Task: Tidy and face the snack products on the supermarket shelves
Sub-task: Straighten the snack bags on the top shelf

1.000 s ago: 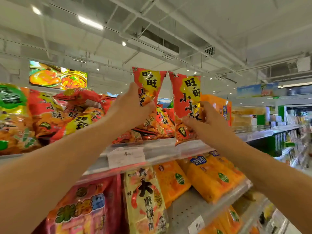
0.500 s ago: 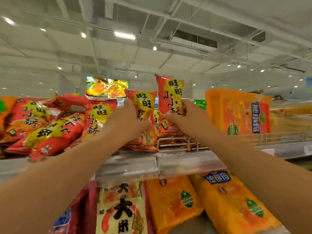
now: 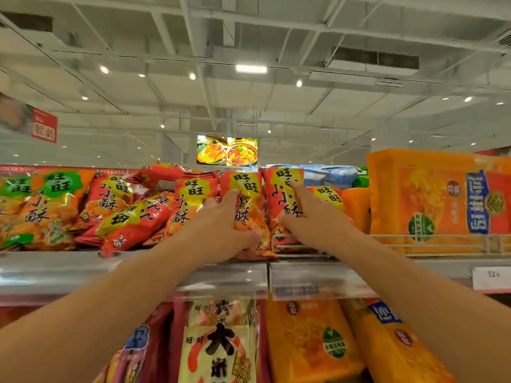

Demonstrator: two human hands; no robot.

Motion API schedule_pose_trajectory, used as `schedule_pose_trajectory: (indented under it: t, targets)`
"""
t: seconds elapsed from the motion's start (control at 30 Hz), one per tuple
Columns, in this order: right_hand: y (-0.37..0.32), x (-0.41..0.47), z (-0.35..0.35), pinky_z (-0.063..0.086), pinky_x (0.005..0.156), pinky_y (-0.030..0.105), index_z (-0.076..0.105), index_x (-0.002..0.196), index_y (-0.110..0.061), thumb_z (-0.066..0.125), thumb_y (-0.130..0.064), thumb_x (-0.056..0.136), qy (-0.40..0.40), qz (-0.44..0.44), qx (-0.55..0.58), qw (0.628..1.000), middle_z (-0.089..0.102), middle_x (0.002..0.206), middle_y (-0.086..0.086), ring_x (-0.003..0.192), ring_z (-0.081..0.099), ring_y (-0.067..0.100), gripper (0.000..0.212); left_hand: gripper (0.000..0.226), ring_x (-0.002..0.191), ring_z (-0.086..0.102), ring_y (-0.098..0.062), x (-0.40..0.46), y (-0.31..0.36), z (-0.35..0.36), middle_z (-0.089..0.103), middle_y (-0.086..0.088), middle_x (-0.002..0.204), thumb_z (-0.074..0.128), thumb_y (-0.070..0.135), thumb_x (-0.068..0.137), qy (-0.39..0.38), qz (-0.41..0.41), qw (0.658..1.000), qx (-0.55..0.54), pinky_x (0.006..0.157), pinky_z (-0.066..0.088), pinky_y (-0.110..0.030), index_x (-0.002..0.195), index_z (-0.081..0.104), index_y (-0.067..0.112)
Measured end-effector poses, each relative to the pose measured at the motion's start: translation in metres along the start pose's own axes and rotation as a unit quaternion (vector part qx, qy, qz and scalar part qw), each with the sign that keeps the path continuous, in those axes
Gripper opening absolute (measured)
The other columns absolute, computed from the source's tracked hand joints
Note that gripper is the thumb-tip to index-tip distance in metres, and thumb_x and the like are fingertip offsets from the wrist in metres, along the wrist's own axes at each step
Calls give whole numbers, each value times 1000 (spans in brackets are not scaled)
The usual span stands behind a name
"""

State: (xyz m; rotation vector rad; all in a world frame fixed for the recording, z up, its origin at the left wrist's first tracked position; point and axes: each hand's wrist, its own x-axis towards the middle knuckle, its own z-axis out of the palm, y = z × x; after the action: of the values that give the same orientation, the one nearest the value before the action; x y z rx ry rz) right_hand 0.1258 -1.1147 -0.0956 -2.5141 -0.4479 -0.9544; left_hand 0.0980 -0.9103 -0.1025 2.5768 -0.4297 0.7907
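Left hand: gripping upright red snack bag on top shelf. Right hand: fingers curled on neighbouring red bag, touching the first. Bags likely light, soft, slippery film, crushable; hold by edges. Far left, toppled red bags. Right, orange packs behind wire rail.

Head camera looks forward and upward, close to the top shelf.
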Motion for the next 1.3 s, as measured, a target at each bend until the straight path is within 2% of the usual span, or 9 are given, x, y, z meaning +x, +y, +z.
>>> schedule_pose_trajectory:
  t: [0.1, 0.23, 0.5, 0.6, 0.7, 0.83, 0.93, 1.1, 1.3]
  targets:
    - [4, -5, 6, 41, 63, 30, 10, 152, -29, 45, -50, 94, 55, -14, -60, 997, 54, 90, -6, 73, 50, 12, 71, 90, 112, 53, -27, 6, 2, 6, 36, -8, 141, 63, 61, 79, 5, -5, 1000, -10, 99, 44, -43, 149, 10, 40]
    - [9, -13, 15, 38, 47, 27, 9, 151, -26, 35, -55, 94, 88, -37, -145, 985, 48, 74, -7, 65, 54, 14, 69, 92, 130, 41, -30, 6, -3, 13, 31, -12, 150, 58, 64, 82, 2, 3, 1000, 3, 106, 38, -44, 152, 6, 35]
    - [12, -11, 23, 44, 61, 37, -1, 151, -28, 20, -60, 93, 84, -24, -180, 980, 60, 109, 6, 92, 60, 24, 69, 95, 134, 37, -28, 3, -2, 15, 29, -9, 152, 56, 63, 84, -7, -4, 1000, 12, 108, 36, -43, 154, 0, 30]
    - [4, -14, 20, 48, 85, 45, 2, 152, -25, 23, -61, 93, 88, 6, -201, 976, 44, 137, 13, 118, 50, 30, 72, 104, 137, 32, -28, -1, -1, 11, 27, -12, 153, 53, 71, 80, 11, 0, 1000, 20, 108, 34, -42, 153, -7, 27]
    - [-14, -23, 13, 32, 103, 48, 20, 149, -22, 31, -58, 93, 128, -35, -208, 969, 32, 148, 12, 132, 34, 32, 67, 99, 130, 38, -24, -17, -16, -4, 39, -7, 144, 39, 79, 78, 71, 36, 995, 54, 101, 36, -38, 154, 5, 25]
    - [-76, -40, 27, 25, 105, 42, 46, 137, -23, 36, -48, 91, 93, -192, -107, 971, 48, 137, 1, 129, 36, 24, 53, 81, 128, 43, -23, -54, -67, -32, 50, -4, 139, 23, 73, 84, 129, 29, 983, 125, 104, 38, -41, 144, 39, 21]
    - [-138, -44, 58, 31, 105, 41, 54, 130, -20, 44, -39, 90, 45, -278, -22, 959, 55, 130, -1, 125, 43, 22, 45, 69, 122, 49, -26, -91, -120, -61, 57, -5, 130, 27, 62, 90, 135, -1, 977, 163, 101, 40, -44, 133, 54, 15]
    - [-249, -32, 124, 34, 108, 37, 48, 135, -15, 48, -30, 93, -10, -362, 41, 931, 51, 136, 0, 128, 41, 21, 45, 48, 126, 45, -22, -169, -213, -120, 53, 0, 136, 46, 45, 94, 144, -85, 962, 214, 104, 35, -37, 135, 51, 21]
    - [-390, -9, 200, 18, 118, 40, 24, 150, -18, 43, -33, 96, -59, -379, 9, 923, 23, 158, 3, 145, 19, 23, 60, 61, 132, 39, -19, -250, -310, -197, 47, 0, 142, 40, 53, 90, 120, -153, 948, 252, 108, 31, -32, 141, 44, 20]
